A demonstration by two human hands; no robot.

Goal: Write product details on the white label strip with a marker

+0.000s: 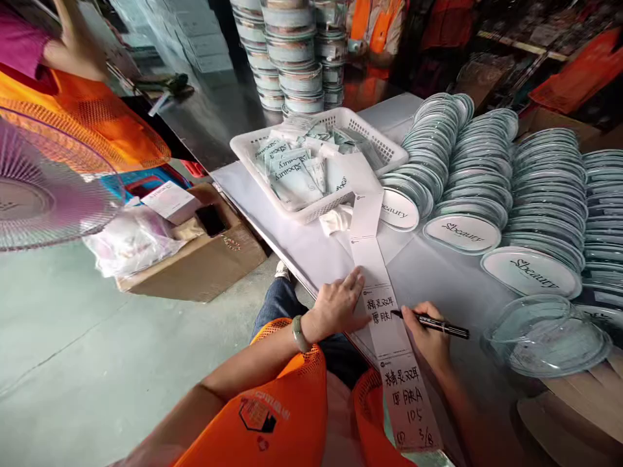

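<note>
Fingers of the right hand [431, 334] are clamped around a black marker [440, 323], tip at a white label strip [388, 336] running from centre to lower centre of the frame. Left hand [338, 305]: fingers parted, resting at the strip's left edge; pressure cannot be told. Risks, as judged: a light left-hand hold could let the strip skew mid-stroke and spoil a character; the left thumb, close to the writing, could smear wet ink if it slides right. Strip's upper end reaches the white basket [270, 189], so a bump there could jerk the paper. Legible text: label under the tip bears two handwritten lines of Chinese; the one below has similar lines ending in "A", then "105", an enclosed 1 and "3/8". Packets [292, 172] in the basket, upper centre, show "beauty" in script. Oval containers [462, 233], right of frame, carry the same word after a heart-topped initial, perhaps S. Orange vest [292, 402], lower centre: emblem lettering too blurred to read.
</note>
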